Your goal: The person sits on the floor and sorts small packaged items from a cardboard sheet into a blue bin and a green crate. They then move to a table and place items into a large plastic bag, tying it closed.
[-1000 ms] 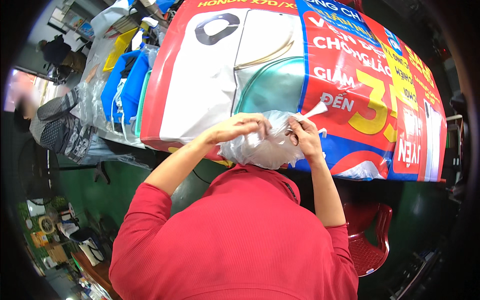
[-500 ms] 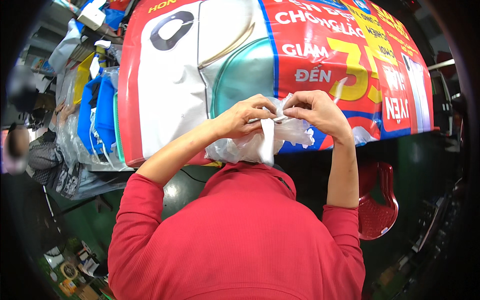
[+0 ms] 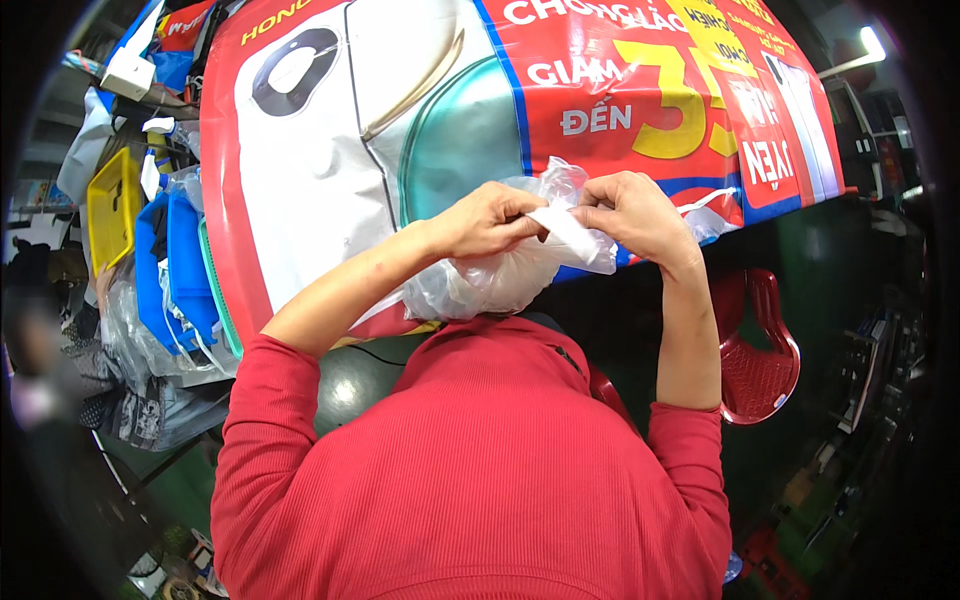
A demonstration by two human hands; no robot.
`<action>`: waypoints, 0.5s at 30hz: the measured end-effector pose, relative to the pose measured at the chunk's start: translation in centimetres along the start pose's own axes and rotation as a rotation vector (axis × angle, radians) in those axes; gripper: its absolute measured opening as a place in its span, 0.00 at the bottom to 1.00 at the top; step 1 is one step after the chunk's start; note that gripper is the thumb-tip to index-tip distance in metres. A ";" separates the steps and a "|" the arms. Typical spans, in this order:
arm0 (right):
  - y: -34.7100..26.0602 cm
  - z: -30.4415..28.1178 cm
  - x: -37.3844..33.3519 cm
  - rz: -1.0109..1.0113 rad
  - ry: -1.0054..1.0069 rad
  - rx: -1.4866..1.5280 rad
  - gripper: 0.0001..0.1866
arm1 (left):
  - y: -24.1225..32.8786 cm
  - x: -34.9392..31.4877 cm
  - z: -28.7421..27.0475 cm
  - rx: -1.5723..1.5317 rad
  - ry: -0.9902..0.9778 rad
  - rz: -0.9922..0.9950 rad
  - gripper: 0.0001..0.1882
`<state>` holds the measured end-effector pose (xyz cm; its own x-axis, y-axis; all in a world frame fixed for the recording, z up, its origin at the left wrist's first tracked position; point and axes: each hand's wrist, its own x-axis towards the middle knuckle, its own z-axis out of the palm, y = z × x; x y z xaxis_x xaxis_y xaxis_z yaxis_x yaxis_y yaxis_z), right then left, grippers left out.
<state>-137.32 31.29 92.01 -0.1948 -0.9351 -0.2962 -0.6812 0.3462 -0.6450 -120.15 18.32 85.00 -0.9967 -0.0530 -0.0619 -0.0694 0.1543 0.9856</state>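
Observation:
A translucent plastic bag [image 3: 495,285], bunched and full-looking, lies at the table's near edge in front of my chest. The fingers of my left hand [image 3: 485,222] are closed at its gathered neck, holding the bag there. A flat white strip [image 3: 575,240] slants across the neck from those fingers toward the right. My right hand [image 3: 645,222] pinches beside the strip at the crumpled plastic; its fingertips are together, and whether they hold strip or bag is not clear. What is inside the bag cannot be made out.
A glossy red, white and blue printed banner [image 3: 300,190] covers the table. To the left stand a blue bin [image 3: 190,265] and a yellow bin [image 3: 110,210], with loose plastic bags around them. A blurred person is at the far left. A red plastic chair [image 3: 760,375] stands at right.
The white strip hung downward before; now it lies slantwise toward my right hand. Both hands stay at the bag's neck. The view has shifted a little.

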 end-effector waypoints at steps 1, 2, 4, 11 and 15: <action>-0.2 0.4 -0.4 0.009 0.024 0.030 0.18 | 0.1 0.1 -0.1 -0.078 -0.038 -0.103 0.11; -0.4 0.4 -0.8 0.063 0.021 -0.063 0.17 | 0.2 0.2 -0.3 -0.222 -0.062 -0.177 0.18; -1.4 1.2 -1.8 0.132 0.120 0.006 0.16 | 0.4 0.4 -0.8 -0.341 -0.106 -0.245 0.19; -4.6 6.0 -5.0 -0.035 -0.029 0.180 0.11 | -0.4 0.0 -2.0 -0.531 -0.147 -0.289 0.11; -1.6 6.2 -3.2 -0.009 0.452 0.398 0.09 | -0.9 0.2 -1.9 -0.606 -0.202 -0.271 0.15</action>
<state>-131.26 34.23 89.63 -0.5302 -0.8477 -0.0168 -0.3850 0.2583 -0.8860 -120.24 16.24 84.38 -0.9399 0.1820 -0.2889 -0.3400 -0.4193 0.8418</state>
